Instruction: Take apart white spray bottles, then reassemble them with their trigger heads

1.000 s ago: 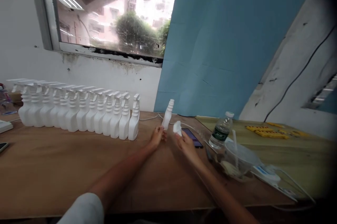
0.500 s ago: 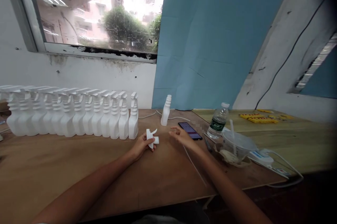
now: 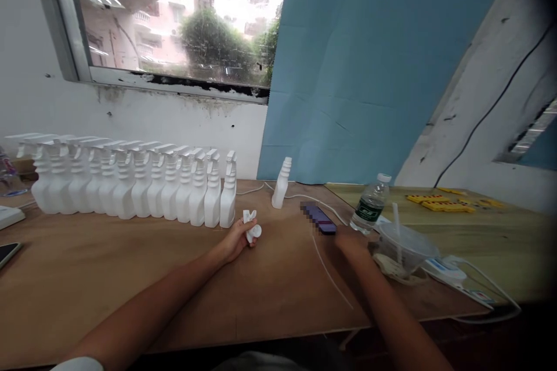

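Note:
My left hand is closed around a white trigger spray head, held just over the table. Out to the right, my right hand reaches down beside the phone. Its fingers are blurred and hidden, so whether they grip anything does not show. A white spray bottle without a head stands beyond my hands. To the left, several white bottles fitted with spray heads are lined up in a row. A thin pale tube lies on the tabletop in front of the phone.
A water bottle with a green label stands right of the phone. Beside it are a clear plastic bowl and a white power strip. Yellow pieces lie further right. At the left edge rests another phone.
My right hand has moved right and toward me, from near the headless bottle to beside the phone. The spray head has turned in my left hand. The view has shifted slightly left.

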{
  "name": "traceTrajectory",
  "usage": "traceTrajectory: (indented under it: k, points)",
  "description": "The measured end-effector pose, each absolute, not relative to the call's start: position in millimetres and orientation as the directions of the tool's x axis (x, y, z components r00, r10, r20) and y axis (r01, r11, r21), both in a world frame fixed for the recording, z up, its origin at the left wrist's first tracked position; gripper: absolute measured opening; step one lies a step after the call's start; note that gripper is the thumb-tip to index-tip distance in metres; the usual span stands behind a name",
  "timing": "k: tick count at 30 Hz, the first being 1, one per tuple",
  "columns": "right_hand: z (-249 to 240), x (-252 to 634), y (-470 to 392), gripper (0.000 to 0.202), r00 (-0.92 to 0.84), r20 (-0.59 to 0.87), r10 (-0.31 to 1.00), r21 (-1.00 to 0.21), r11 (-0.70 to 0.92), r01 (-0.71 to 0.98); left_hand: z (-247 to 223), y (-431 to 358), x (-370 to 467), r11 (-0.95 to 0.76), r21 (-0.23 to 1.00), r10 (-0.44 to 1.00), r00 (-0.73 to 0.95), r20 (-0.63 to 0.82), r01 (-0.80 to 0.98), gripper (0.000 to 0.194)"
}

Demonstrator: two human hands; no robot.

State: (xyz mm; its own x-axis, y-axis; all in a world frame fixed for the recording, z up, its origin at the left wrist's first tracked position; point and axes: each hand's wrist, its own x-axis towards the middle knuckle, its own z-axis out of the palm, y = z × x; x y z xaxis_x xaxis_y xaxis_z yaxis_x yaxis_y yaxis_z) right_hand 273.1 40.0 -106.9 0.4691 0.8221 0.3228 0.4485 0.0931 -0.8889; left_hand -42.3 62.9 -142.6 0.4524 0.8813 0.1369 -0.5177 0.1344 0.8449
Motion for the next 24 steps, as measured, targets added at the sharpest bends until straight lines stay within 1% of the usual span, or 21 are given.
traceTrajectory:
  k: [1, 3, 4, 5, 7, 10, 11, 12, 13, 14, 15, 16, 17, 18, 19, 20, 22, 24]
  points:
    - [-106, 270, 41, 0.029, 0.485, 0.274, 0.830, -0.870, -0.001, 0.494, -143, 64, -43, 0.144, 0.844, 0.881, 0.454, 0.129, -0.517, 0.036]
    - [-98, 264, 43, 0.026, 0.518, 0.216, 0.827, -0.749, -0.200, 0.632, -145, 65, -44, 0.165, 0.842, 0.882, 0.459, 0.106, -0.513, 0.034]
    - [-93, 262, 43, 0.022, 0.528, 0.200, 0.825, -0.697, -0.259, 0.669, -145, 66, -44, 0.176, 0.841, 0.883, 0.460, 0.095, -0.511, 0.032]
    - [-86, 261, 42, 0.018, 0.527, 0.197, 0.826, -0.651, -0.292, 0.700, -146, 67, -44, 0.184, 0.841, 0.884, 0.459, 0.084, -0.509, 0.031]
    - [-73, 257, 38, 0.016, 0.493, 0.220, 0.842, -0.587, -0.290, 0.756, -146, 68, -45, 0.194, 0.841, 0.887, 0.457, 0.069, -0.505, 0.028]
    - [-59, 244, 25, 0.025, 0.387, 0.295, 0.874, -0.543, -0.180, 0.820, -147, 68, -45, 0.196, 0.845, 0.890, 0.452, 0.060, -0.498, 0.024]
    - [-56, 237, 19, 0.028, 0.345, 0.321, 0.882, -0.570, -0.112, 0.814, -147, 69, -45, 0.195, 0.847, 0.891, 0.450, 0.059, -0.495, 0.023]
    - [-56, 227, 12, 0.030, 0.301, 0.339, 0.891, -0.627, -0.024, 0.778, -147, 69, -45, 0.193, 0.849, 0.892, 0.449, 0.057, -0.492, 0.023]
    - [-57, 217, 6, 0.030, 0.252, 0.357, 0.900, -0.704, 0.082, 0.705, -147, 69, -44, 0.191, 0.851, 0.893, 0.447, 0.057, -0.489, 0.023]
    - [-59, 205, -1, 0.031, 0.194, 0.360, 0.912, -0.796, 0.192, 0.575, -147, 69, -44, 0.188, 0.854, 0.893, 0.446, 0.056, -0.485, 0.024]
    - [-63, 193, -7, 0.035, 0.122, 0.359, 0.925, -0.863, 0.278, 0.422, -147, 69, -44, 0.184, 0.857, 0.895, 0.443, 0.056, -0.481, 0.024]
    - [-69, 181, -13, 0.041, 0.047, 0.358, 0.933, -0.901, 0.332, 0.278, -147, 69, -44, 0.179, 0.860, 0.896, 0.440, 0.058, -0.477, 0.024]
    - [-75, 170, -18, 0.049, -0.023, 0.354, 0.935, -0.921, 0.353, 0.165, -148, 69, -44, 0.172, 0.863, 0.898, 0.435, 0.060, -0.475, 0.025]
    - [-82, 160, -22, 0.053, -0.061, 0.363, 0.930, -0.926, 0.367, 0.093, -148, 69, -43, 0.164, 0.865, 0.900, 0.430, 0.064, -0.473, 0.025]
    - [-89, 151, -25, 0.049, -0.052, 0.386, 0.921, -0.920, 0.388, 0.059, -148, 69, -43, 0.156, 0.868, 0.902, 0.426, 0.069, -0.472, 0.026]
    - [-97, 144, -27, 0.041, -0.013, 0.415, 0.910, -0.908, 0.415, 0.062, -148, 68, -42, 0.149, 0.870, 0.903, 0.423, 0.074, -0.470, 0.026]
    - [-109, 135, -30, 0.026, 0.085, 0.493, 0.866, -0.865, 0.477, 0.155, -148, 68, -41, 0.134, 0.875, 0.903, 0.421, 0.086, -0.466, 0.027]
    - [-118, 131, -32, 0.021, 0.101, 0.568, 0.817, -0.804, 0.524, 0.282, -148, 67, -40, 0.122, 0.880, 0.902, 0.420, 0.095, -0.460, 0.028]
